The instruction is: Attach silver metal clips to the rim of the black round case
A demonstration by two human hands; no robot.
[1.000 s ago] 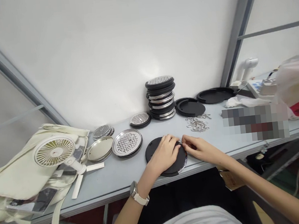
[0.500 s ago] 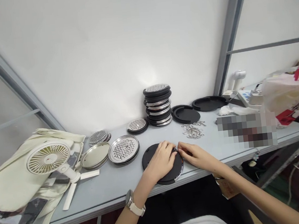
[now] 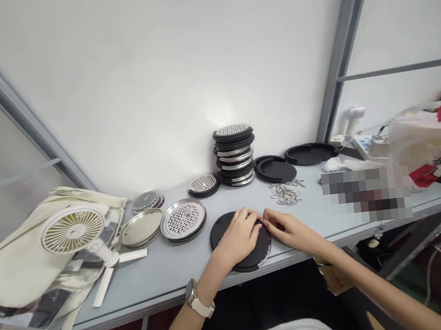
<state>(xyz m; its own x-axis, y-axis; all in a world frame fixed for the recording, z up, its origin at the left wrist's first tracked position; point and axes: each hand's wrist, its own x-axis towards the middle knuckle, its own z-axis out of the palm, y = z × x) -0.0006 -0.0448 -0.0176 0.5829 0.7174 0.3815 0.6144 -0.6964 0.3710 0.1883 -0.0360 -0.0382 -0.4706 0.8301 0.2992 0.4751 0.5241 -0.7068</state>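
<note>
A black round disc [image 3: 219, 230] with a metal rim showing at its lower right lies near the table's front edge. My left hand [image 3: 241, 236] rests on top of it, fingers curled and closed at the upper right rim. Against that same rim, my right hand [image 3: 284, 226] pinches with thumb and index finger. What the pinch holds is mostly covered now; a small shiny metal piece showed there a moment ago. Behind my right hand lies a pile of loose metal clips [image 3: 286, 195]. To the left are perforated metal grater discs [image 3: 182, 219] in a stack.
A tall stack of black and metal discs [image 3: 235, 158] stands by the wall, with black round holders [image 3: 276, 169] to its right. Plain metal discs [image 3: 142, 228], a white fan [image 3: 73, 230] and a cream bag [image 3: 14, 265] are on the left. A plastic bag [image 3: 425, 133] stands right.
The small shiny piece between my fingertips has become mostly hidden as the fingers shift slightly at the rim. The black disc stays in place. The view has moved a little.
</note>
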